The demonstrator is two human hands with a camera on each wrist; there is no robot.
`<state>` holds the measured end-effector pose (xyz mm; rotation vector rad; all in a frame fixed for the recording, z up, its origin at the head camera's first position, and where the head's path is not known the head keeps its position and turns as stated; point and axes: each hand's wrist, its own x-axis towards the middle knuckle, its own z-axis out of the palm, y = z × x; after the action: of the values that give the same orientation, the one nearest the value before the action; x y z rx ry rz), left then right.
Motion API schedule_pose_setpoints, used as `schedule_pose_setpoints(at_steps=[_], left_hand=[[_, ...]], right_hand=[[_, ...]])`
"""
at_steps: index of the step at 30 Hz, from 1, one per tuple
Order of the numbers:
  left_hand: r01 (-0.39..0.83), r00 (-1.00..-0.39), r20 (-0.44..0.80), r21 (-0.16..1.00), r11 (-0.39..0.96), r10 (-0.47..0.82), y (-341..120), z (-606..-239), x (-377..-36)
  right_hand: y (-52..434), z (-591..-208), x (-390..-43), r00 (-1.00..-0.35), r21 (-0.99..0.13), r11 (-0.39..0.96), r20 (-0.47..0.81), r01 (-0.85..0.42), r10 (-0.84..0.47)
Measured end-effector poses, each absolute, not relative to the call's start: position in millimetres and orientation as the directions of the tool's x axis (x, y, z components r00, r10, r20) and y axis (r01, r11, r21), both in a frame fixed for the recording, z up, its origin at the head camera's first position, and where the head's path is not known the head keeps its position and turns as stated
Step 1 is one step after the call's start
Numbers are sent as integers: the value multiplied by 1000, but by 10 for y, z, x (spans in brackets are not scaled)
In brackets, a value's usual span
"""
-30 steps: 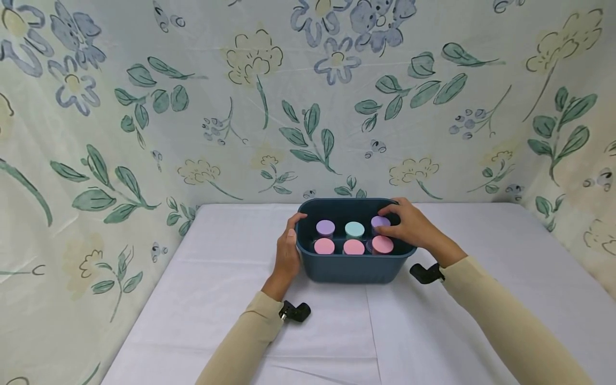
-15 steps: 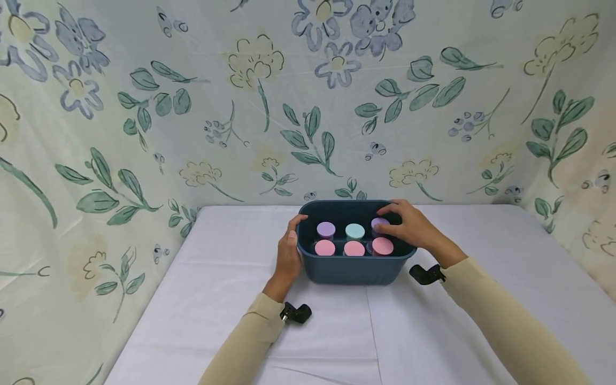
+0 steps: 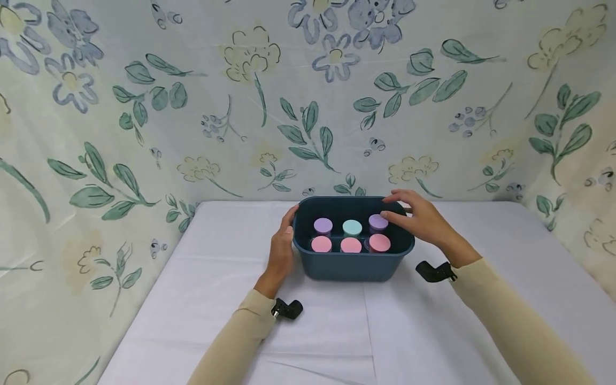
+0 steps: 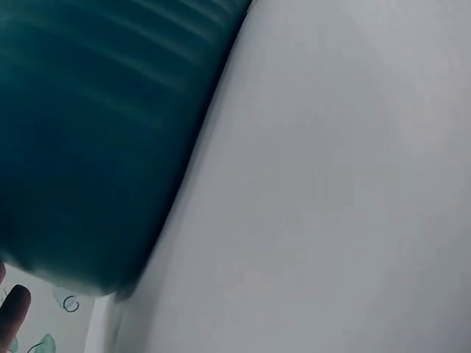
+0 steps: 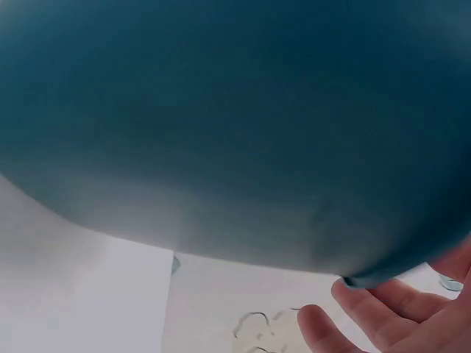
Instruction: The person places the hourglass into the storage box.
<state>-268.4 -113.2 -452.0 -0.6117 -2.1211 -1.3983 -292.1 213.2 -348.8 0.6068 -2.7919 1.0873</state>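
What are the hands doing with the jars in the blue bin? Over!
Left hand rests open against the blue bin. Right hand open above the back-right purple-lidded jar, gripping nothing. Six jars inside; nothing blocking.

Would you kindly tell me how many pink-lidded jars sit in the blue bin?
3, all in the bin's front row: left, middle, right. None appear hidden.

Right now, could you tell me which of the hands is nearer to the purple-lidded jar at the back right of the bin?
The right hand: its fingertips hover by the purple-lidded jar. The left hand rests against the bin on its far side.
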Motion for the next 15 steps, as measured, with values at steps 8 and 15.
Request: schedule_pose_setpoints(at_steps=[8,15], left_hand=[[596,-770,628,640,484,118,-1346,-4420,-2645],[499,-817,567,606,620,103,-1610,-4318,-2553]], right_hand=[[2202,-3393,-2739,-903,-576,696,286,-429,-320],[2301,-3365,-2584,-901,-518,746,338,-419,-272]])
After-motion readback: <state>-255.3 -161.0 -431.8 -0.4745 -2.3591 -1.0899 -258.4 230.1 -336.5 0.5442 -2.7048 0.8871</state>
